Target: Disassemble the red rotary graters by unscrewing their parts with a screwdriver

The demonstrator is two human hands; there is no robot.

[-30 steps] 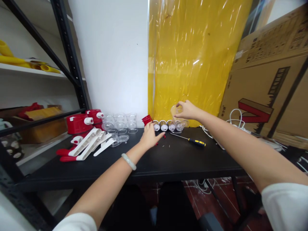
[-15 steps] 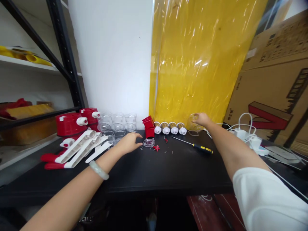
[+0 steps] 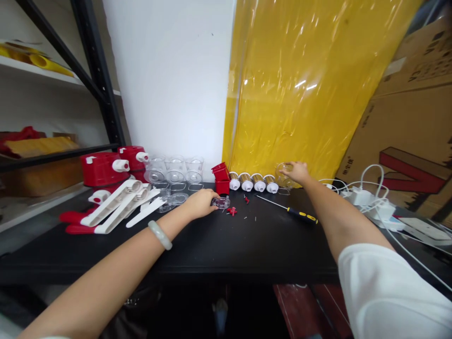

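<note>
My left hand (image 3: 202,204) has its fingers and thumb closed around the left edge of a small clear plastic lid (image 3: 221,203) on the black table. At the back right, my right hand (image 3: 299,173) grips a clear plastic cup (image 3: 282,175) by its upper side, in front of the yellow sheet. Just behind the lid stand red plastic boxes (image 3: 221,178), the upper one tilted. Beside the lid lie a red cross-shaped piece (image 3: 232,211), a smaller red piece (image 3: 246,199) and several tiny screws.
Several white-capped cylinders (image 3: 259,183) line the back, with a screwdriver (image 3: 300,215) before them. Clear cups (image 3: 175,168), white handles with red ends (image 3: 120,209) and red housings (image 3: 100,169) crowd the left. White chargers and cables (image 3: 376,207) lie right, near a cardboard box (image 3: 409,127).
My left hand has moved right and closed on the clear lid. My right hand stays at the clear cup. The view has shifted slightly.
</note>
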